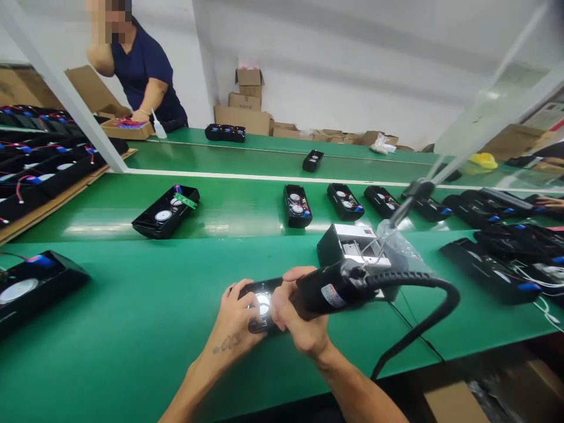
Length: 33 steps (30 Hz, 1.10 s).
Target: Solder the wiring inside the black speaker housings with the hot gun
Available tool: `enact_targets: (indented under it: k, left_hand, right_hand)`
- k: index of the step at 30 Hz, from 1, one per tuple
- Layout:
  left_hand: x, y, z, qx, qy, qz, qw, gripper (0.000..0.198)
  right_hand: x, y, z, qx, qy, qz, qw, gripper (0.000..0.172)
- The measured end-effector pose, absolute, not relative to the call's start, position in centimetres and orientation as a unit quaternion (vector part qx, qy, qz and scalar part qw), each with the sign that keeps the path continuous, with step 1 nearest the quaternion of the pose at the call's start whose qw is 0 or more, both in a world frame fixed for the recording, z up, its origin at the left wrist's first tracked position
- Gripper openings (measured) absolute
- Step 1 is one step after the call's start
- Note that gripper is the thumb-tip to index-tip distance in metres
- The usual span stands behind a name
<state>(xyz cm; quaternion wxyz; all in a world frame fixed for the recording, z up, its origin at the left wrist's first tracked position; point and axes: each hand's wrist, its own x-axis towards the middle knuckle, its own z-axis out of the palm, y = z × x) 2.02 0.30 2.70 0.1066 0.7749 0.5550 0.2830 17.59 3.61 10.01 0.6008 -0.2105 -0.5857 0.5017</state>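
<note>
My left hand [235, 326] grips the near end of a black speaker housing [261, 294] that lies on the green table, fingers curled over its edge. My right hand [297, 320] is wrapped round a black electric screwdriver [335, 288], its tip down on the housing next to a round silver speaker cone [263, 304]. A thick black cable [423, 305] loops from the tool's rear off the table edge, and a thin line rises from it towards the upper right.
A small black and silver box [348, 241] stands just behind the tool. Several black housings [165, 212] ride the green belt [238, 205]; more lie at the left [30, 288] and right [484, 270]. A person in a dark blue shirt [143, 70] works at the far left. Cardboard boxes [247, 100] stand by the wall.
</note>
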Motion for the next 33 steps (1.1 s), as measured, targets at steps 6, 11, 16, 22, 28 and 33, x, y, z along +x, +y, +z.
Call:
enact_targets:
  k: [6,11,16,22,28,33]
  left_hand:
    - [2.1,0.3,2.6,0.766,0.557,0.294,0.130,0.026]
    - [2.3,0.2,2.7,0.765,0.565,0.277,0.136,0.022]
    - [2.5,0.1,2.6,0.764,0.579,0.263,0.109,0.011]
    - [2.7,0.2,2.0,0.758,0.586,0.266,0.107,0.008]
    - [1.7,0.2,1.7,0.749,0.578,0.294,0.137,0.011]
    - [-2.8,6.0,2.6,0.626,0.689,0.329,0.158,0.023]
  right_hand:
    - [17.0,4.0,9.6,-0.215,-0.602,0.492,0.591,0.024]
    - [16.8,3.7,10.1,-0.236,-0.627,0.494,0.554,0.023]
    - [17.3,3.5,10.7,-0.252,-0.684,0.402,0.555,0.028]
    - [17.4,3.1,10.4,-0.233,-0.738,0.376,0.510,0.024]
    - [18.8,2.9,11.4,-0.254,-0.635,0.458,0.568,0.026]
    - [27.3,4.1,10.8,-0.385,-0.447,0.425,0.686,0.045]
